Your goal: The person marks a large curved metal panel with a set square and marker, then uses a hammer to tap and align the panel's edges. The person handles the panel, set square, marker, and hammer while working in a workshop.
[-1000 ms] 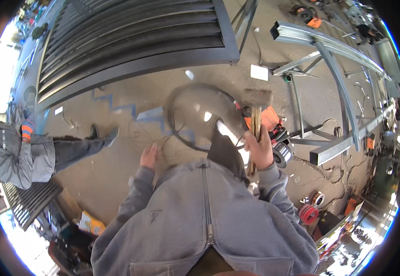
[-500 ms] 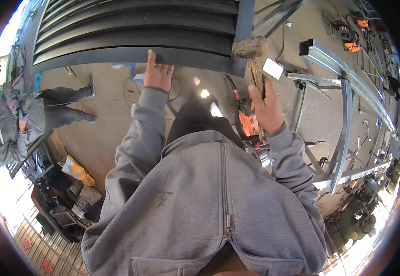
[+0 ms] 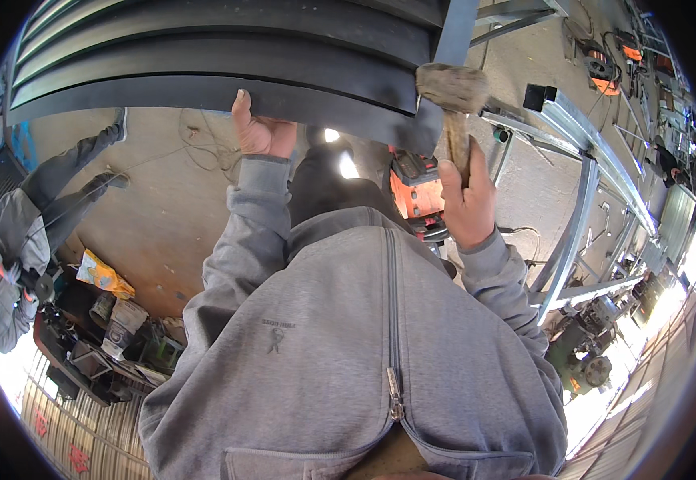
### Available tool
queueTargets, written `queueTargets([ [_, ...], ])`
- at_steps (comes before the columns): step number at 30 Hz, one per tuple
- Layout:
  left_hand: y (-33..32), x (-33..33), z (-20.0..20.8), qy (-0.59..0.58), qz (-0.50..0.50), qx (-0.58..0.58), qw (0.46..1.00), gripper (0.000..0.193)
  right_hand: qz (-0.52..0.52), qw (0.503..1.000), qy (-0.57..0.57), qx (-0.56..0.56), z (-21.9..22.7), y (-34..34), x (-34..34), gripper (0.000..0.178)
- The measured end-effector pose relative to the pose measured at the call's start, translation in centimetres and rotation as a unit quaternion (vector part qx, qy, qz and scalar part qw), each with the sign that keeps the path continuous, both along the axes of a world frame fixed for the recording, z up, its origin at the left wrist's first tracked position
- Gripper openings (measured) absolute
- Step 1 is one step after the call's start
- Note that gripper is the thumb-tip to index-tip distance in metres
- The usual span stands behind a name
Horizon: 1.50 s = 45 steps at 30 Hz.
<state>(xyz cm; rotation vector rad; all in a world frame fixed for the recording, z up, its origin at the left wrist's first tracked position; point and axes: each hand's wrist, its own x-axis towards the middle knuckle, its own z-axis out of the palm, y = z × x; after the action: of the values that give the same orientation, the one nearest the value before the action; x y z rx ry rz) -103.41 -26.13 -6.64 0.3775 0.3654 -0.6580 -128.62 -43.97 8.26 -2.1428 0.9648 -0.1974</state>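
A dark grey louvered metal panel [image 3: 228,48] fills the top of the view, its slats running left to right. My left hand [image 3: 264,134] is at the near edge of its frame, thumb up against the bar and the other fingers curled in below it. In my right hand [image 3: 470,200] is a hammer [image 3: 453,88], gripped by its worn wooden handle. Its blocky, battered head is at the panel's near right corner; whether they touch, I cannot tell.
An orange and black power tool [image 3: 416,188] lies below the panel's corner. Galvanized steel framing [image 3: 596,160] stands at right, with orange cable reels [image 3: 601,72] beyond. At far left another person [image 3: 12,232] is near a cluttered bench. A yellow bag [image 3: 104,274] lies there.
The panel appears larger and shifted left in view. The hammer's head has come closer to the panel's corner, covering part of it. My left hand still stays at the near edge, its fingers more curled.
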Motion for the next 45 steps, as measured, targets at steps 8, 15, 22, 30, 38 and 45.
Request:
queueTargets([
  [8, 0.4, 0.1, -0.2, 0.031, -0.025, -0.05, 0.998, 0.048, 0.045, 0.996, 0.083, 0.001, -0.6, 0.5, 0.9, 0.055],
  [15, 0.5, 0.1, -0.3, 0.02, -0.024, -0.041, 0.999, 0.047, -0.048, 0.999, -0.021, 0.014, 1.0, 0.1, 0.5, 0.058],
  [22, 0.3, 0.0, -0.1, 0.011, -0.017, -0.037, 0.999, 0.045, 0.045, 0.99, 0.131, 0.041, 0.0, 0.2, 0.8, 0.058],
  [30, 0.2, 0.0, 0.0, 0.008, -0.01, -0.022, 1.0, 0.044, -0.02, 0.999, 0.033, 0.011, 1.7, 0.1, 0.1, 0.058],
  [38, 0.2, 0.0, 0.1, 0.007, -0.007, -0.02, 1.0, 0.044, 0.021, 0.998, 0.05, -0.027, 1.4, 0.2, -0.4, 0.059],
  [45, 0.3, 0.0, -0.3, 0.009, -0.008, -0.017, 1.0, 0.047, 0.059, 0.992, 0.114, -0.009, 0.9, -0.7, 0.9, 0.058],
])
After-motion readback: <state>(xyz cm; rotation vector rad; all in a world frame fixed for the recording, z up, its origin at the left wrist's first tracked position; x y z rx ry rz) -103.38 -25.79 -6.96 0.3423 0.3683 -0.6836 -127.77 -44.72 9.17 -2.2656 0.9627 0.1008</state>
